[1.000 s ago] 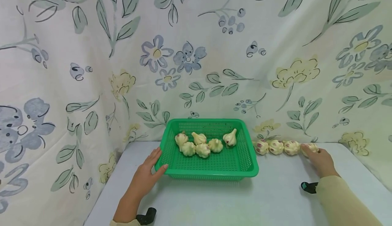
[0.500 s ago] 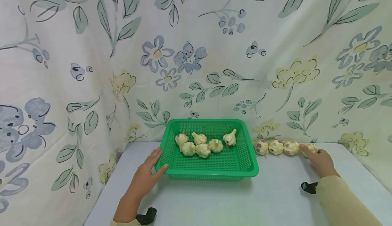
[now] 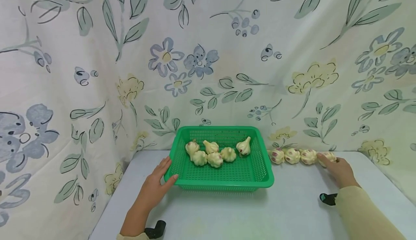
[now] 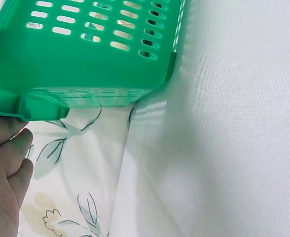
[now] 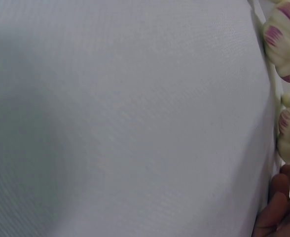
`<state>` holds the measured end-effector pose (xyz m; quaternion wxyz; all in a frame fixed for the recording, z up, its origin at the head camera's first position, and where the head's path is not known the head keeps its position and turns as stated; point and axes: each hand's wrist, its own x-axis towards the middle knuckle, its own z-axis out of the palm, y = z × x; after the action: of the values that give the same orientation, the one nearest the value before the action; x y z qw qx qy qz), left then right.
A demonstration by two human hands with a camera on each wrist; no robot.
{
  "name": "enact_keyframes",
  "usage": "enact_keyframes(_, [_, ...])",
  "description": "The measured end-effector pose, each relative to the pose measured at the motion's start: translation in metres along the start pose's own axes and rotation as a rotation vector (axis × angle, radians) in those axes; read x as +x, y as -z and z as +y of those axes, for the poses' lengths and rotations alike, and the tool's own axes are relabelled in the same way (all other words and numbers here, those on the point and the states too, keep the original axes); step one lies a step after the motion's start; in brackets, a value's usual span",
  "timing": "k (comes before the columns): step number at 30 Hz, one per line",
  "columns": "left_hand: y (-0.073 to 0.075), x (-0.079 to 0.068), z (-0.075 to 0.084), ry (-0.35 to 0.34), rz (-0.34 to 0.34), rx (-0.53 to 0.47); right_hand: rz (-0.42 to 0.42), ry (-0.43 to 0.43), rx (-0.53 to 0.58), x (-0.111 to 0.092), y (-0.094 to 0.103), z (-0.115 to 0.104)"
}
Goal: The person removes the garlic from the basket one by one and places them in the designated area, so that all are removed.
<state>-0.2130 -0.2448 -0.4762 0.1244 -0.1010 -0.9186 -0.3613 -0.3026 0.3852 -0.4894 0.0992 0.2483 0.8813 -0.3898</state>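
A green plastic basket [image 3: 224, 187] stands on the white table, with several garlic bulbs inside, one of them [image 3: 243, 146] apart on the right. My left hand [image 3: 156, 184] rests against the basket's left rim, fingers extended along it and thumb at the near corner. In the left wrist view those fingers [image 4: 12, 153] lie at the rim. Over on the right, my right hand [image 3: 341, 171] holds a garlic bulb [image 3: 329, 156] at the end of a row, partly covered by the fingers. Three more bulbs, the closest a purple-streaked garlic bulb [image 3: 308, 157], line up between it and the basket.
A floral cloth [image 3: 227, 59] hangs behind the white table [image 3: 221, 214] and along its left side. The garlic row lies along the table's back edge, right of the basket. Black wrist cameras [image 3: 156, 229] sit on both wrists.
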Motion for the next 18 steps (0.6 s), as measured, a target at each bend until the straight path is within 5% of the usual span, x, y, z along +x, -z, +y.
enact_keyframes(18, [-0.0008, 0.0015, -0.0011, 0.001, -0.011, -0.002, -0.003, 0.042, -0.015, -0.0034, 0.0026, -0.0002])
